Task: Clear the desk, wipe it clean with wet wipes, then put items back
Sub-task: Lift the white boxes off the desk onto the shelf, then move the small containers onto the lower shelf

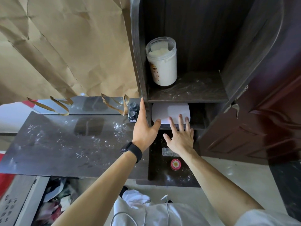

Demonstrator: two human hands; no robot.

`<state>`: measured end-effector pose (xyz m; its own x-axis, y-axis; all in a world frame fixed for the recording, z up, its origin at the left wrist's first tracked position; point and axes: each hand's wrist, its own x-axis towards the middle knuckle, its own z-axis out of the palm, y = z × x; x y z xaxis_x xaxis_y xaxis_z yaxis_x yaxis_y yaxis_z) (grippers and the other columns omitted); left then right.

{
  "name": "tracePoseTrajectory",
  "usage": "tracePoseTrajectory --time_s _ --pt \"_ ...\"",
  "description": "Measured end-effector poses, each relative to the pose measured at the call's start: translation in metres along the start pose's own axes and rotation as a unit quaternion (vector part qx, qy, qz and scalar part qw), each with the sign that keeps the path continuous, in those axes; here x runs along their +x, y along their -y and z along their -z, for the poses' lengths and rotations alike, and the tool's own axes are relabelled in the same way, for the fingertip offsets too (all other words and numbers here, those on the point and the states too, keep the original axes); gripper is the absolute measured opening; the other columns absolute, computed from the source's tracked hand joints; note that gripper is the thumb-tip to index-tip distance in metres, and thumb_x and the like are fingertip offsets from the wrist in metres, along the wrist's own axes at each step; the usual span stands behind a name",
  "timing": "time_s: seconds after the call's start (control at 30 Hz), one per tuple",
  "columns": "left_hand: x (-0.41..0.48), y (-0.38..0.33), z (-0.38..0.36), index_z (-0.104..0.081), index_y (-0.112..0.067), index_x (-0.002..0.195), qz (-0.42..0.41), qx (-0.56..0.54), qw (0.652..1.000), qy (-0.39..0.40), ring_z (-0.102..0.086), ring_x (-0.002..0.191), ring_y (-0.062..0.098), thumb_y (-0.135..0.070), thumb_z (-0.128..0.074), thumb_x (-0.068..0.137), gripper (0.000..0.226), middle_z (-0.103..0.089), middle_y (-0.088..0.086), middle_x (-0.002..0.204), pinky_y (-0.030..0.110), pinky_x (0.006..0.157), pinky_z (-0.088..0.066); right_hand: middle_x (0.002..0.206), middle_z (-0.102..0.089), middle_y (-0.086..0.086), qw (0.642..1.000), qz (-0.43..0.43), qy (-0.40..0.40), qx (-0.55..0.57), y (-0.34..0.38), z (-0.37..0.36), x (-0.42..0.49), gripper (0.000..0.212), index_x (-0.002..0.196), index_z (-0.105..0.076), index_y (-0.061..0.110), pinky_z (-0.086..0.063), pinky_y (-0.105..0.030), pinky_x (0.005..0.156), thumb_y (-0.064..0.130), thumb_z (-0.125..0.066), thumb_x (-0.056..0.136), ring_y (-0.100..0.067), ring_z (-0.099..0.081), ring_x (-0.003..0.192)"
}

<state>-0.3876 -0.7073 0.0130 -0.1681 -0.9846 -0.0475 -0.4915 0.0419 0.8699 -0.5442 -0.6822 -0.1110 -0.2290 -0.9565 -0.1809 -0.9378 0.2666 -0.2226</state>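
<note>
Left hand: the left hand (143,128) is at centre frame, opened out flat. Its fingers are straight and point up along the left upright of the shelf unit (138,62). The thumb is spread to the right and meets the near left corner of the white pack (169,111). It grips nothing.
Right hand: the right hand (180,137) is just right of the left, palm down, with its fingers straight and fanned. Three fingertips lie over the pack's near edge, and no finger curls round it.
White pack: flat, with rounded corners and a raised lid panel on top. It lies in the low compartment of the shelf unit, right of centre frame, under the upper shelf (195,93).
Counter: the dark counter (65,144) fills the left middle of the frame. It is glossy and scattered with white specks and smears.
Wrist: a black band (132,150) is on the left wrist.
Upper shelf: a clear jar (162,62) of white powder stands upright at its left end, and white dust lies on the board around it.
Lowest ledge: below the hands are a round red tin (175,164) with a daisy on its lid and a clear blister pack (169,152) just beyond it, both partly hidden by the right forearm.
Back of counter: two small dark bottles (133,110) stand by the left fingertips.
Upper left: creased brown paper (65,46) hangs down, its torn strips reaching the counter's far edge.
Right edge: a dark red panelled door (260,128).
Bottom: white clothing with a thin white cable (167,207) across it.
</note>
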Motion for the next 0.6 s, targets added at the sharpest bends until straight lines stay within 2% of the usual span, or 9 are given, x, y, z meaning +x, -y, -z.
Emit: tracePoseTrajectory --time_s 0.07,0.13,0.17,0.2,0.27,0.3,0.37,0.5,0.6 --pt "-0.001 -0.002 0.000 0.004 -0.036 0.156 0.002 0.001 1.000 0.000 -0.026 0.130 -0.018 -0.021 -0.062 0.094 0.092 -0.027 -0.012 0.160 0.009 0.095 -0.030 0.166 0.015 -0.004 0.999 0.016 0.011 -0.031 -0.002 0.014 0.003 0.077 0.155 0.006 0.041 -0.020 -0.055 0.118 0.065 -0.035 0.095 -0.034 0.011 0.151" --pt "-0.001 0.002 0.000 0.000 -0.036 0.157 -0.014 -0.003 1.000 -0.003 -0.030 0.108 -0.036 -0.020 -0.061 0.094 0.089 -0.034 -0.021 0.149 -0.003 0.085 -0.030 0.166 -0.002 -0.004 0.998 0.042 0.010 -0.044 -0.009 0.028 0.004 0.068 0.155 -0.009 0.039 -0.024 -0.051 0.116 0.059 -0.037 0.096 -0.031 -0.001 0.151" --pt "-0.001 0.007 -0.001 -0.003 -0.037 0.157 -0.017 -0.012 1.000 -0.005 -0.030 0.106 -0.038 -0.019 -0.061 0.094 0.087 -0.036 -0.024 0.147 -0.006 0.083 -0.029 0.165 -0.011 -0.003 0.998 0.053 -0.006 -0.031 -0.014 0.032 0.001 0.062 0.154 -0.018 0.038 -0.025 -0.050 0.116 0.054 -0.038 0.098 -0.028 -0.006 0.150" --pt "-0.003 0.013 -0.002 -0.007 -0.039 0.156 -0.014 -0.022 1.000 -0.006 -0.032 0.114 -0.032 -0.020 -0.061 0.094 0.084 -0.036 -0.024 0.149 -0.003 0.089 -0.030 0.162 -0.022 -0.001 0.998 0.060 -0.029 -0.006 -0.021 0.032 -0.006 0.056 0.152 -0.027 0.036 -0.027 -0.048 0.115 0.049 -0.039 0.099 -0.025 -0.013 0.149" --pt "-0.011 0.036 -0.010 -0.021 -0.037 0.154 0.016 -0.035 0.999 -0.010 -0.041 0.130 -0.008 -0.019 -0.061 0.094 0.075 -0.038 -0.018 0.151 0.017 0.102 -0.039 0.151 -0.043 0.002 0.993 0.060 -0.085 0.052 -0.035 0.021 -0.026 0.047 0.146 -0.043 0.030 -0.033 -0.041 0.112 0.040 -0.044 0.099 -0.021 -0.031 0.141" --pt "-0.019 0.051 -0.017 -0.031 -0.034 0.150 0.040 -0.034 0.999 -0.006 -0.047 0.130 0.003 -0.017 -0.061 0.093 0.067 -0.043 -0.013 0.148 0.025 0.104 -0.042 0.144 -0.050 0.003 0.990 0.051 -0.108 0.079 -0.043 0.010 -0.039 0.044 0.141 -0.050 0.026 -0.035 -0.038 0.111 0.036 -0.049 0.098 -0.021 -0.041 0.135" --pt "-0.034 0.078 -0.035 -0.047 -0.032 0.135 0.089 -0.009 0.995 0.039 -0.054 0.126 0.015 -0.015 -0.062 0.093 0.048 -0.054 -0.004 0.136 0.030 0.103 -0.045 0.136 -0.058 0.002 0.986 0.013 -0.110 0.121 -0.059 -0.022 -0.064 0.042 0.135 -0.058 0.021 -0.038 -0.033 0.107 0.031 -0.059 0.094 -0.022 -0.051 0.124" --pt "-0.056 0.125 -0.082 -0.047 -0.023 0.141 0.141 0.151 0.955 0.214 -0.052 0.125 0.021 -0.026 -0.058 0.095 0.048 -0.050 0.002 0.138 0.026 0.101 -0.044 0.143 -0.052 0.005 0.984 -0.081 0.042 0.152 -0.077 -0.084 -0.108 0.051 0.140 -0.052 0.023 -0.043 -0.033 0.108 0.039 -0.060 0.092 -0.018 -0.048 0.130" --pt "-0.050 0.150 -0.118 -0.038 -0.026 0.147 0.122 0.237 0.924 0.275 -0.045 0.131 0.022 -0.030 -0.055 0.094 0.055 -0.043 0.000 0.146 0.034 0.104 -0.045 0.154 -0.039 0.007 0.970 -0.131 0.130 0.160 -0.077 -0.117 -0.119 0.064 0.148 -0.036 0.027 -0.038 -0.032 0.113 0.049 -0.057 0.092 -0.015 -0.038 0.140"
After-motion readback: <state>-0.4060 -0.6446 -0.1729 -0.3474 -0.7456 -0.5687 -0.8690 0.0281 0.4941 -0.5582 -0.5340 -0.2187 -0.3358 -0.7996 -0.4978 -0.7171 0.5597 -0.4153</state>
